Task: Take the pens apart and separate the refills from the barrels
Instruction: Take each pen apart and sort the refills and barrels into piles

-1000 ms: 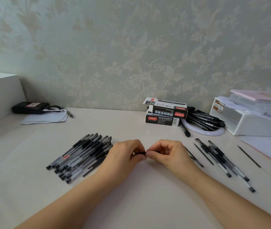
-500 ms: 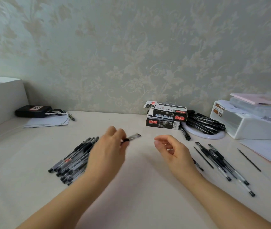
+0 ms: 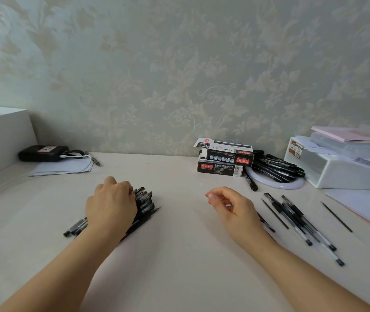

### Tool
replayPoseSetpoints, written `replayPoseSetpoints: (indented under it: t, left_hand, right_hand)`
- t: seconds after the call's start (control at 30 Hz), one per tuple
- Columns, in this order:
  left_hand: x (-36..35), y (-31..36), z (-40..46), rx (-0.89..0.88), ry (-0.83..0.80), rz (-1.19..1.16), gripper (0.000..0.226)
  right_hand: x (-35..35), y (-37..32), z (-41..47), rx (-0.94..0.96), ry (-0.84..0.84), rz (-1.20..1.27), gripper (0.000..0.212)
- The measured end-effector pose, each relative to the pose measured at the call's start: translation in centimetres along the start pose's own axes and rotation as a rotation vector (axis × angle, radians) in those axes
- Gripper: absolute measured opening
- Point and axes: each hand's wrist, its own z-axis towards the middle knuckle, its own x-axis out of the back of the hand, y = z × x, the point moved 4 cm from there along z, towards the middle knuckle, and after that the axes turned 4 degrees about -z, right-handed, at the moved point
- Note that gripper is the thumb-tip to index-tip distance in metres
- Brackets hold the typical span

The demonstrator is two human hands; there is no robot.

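Head view: the left hand [image 3: 112, 204] lies palm-down on the pile of pens [image 3: 142, 204] left of the desk's [image 3: 179, 255] middle, its fingers [image 3: 125, 188] curled over the pens' far ends; whether they grip one cannot be told. Pen tips stick out past the wrist toward the near left.

The right hand [image 3: 231, 207] hovers just right of that pile, well apart from it, thumb and fingers loosely curled with a small gap between them; a small pale bit shows inside the curl, too small to identify.

Right of the right hand lie taken-apart pens [image 3: 301, 224], a clear-barrelled group pointing toward the near right, with thin black refills [image 3: 336, 216] lying singly beside them.

Beyond the right hand, at the wall, stand two stacked pen boxes [image 3: 223, 158], and just right of them a heap of black pens [image 3: 276, 167] on a white ring [image 3: 278, 184]. Further right is a white storage box [image 3: 337, 170].

Far left of the boxes, a black pouch [image 3: 42, 153] rests on paper sheets [image 3: 62, 168].
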Motion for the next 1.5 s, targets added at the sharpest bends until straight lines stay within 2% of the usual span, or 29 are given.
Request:
replayPoseSetpoints:
  t: [0.23,0.33,0.4,0.53,0.67,0.77,1.0,1.27,1.33,1.4,1.47,1.5]
  left_hand:
    - [0.6,1.5,-0.7,-0.089,0.046,0.038,0.028]
    - [1.0,4.7,-2.6,-0.333,0.069,-0.179,0.027]
    - [0.5,7.1,-4.7,-0.502,-0.029,-0.347,0.023]
    - [-1.5,9.1,-7.0,-0.656,-0.244,-0.354,0.012]
    - [-2.0,8.2,-6.2,-0.644,-0.245,-0.324,0.007]
    - [-1.9,7.2,-5.1,-0.589,-0.219,-0.312,0.008]
    - [-2.0,5.5,-3.5,-0.465,-0.169,-0.262,0.007]
    - [-1.8,6.8,-4.3,-0.505,-0.147,-0.299,0.010]
    - [-1.7,7.2,-4.6,-0.519,-0.136,-0.329,0.010]
    - [-1.6,7.4,-4.8,-0.527,-0.129,-0.352,0.010]
    - [-1.7,7.6,-4.9,-0.525,-0.131,-0.380,0.009]
    - [-1.7,7.7,-5.0,-0.519,-0.136,-0.413,0.009]
  right_hand:
    - [0.3,-0.5,-0.2,0.066,0.054,-0.060,0.007]
    - [1.7,-1.0,0.3,0.135,0.129,-0.197,0.010]
    - [3.5,-0.8,0.8,0.140,0.177,-0.395,0.008]
    - [7.6,1.5,1.1,-0.114,0.183,-0.800,0.011]
    - [9.2,3.2,1.0,-0.358,0.119,-0.937,0.025]
    - [9.1,3.9,1.0,-0.391,0.066,-0.957,0.024]
    - [8.6,4.1,1.2,-0.400,0.064,-0.977,0.025]
    - [8.0,3.8,1.6,-0.405,0.096,-1.063,0.028]
    - [7.8,2.7,1.8,-0.333,0.158,-1.060,0.022]
    - [7.6,0.8,2.0,-0.156,0.259,-0.983,0.018]
    - [6.9,-1.2,2.1,0.028,0.309,-0.749,0.014]
    - [6.3,-2.1,2.1,0.058,0.296,-0.567,0.013]
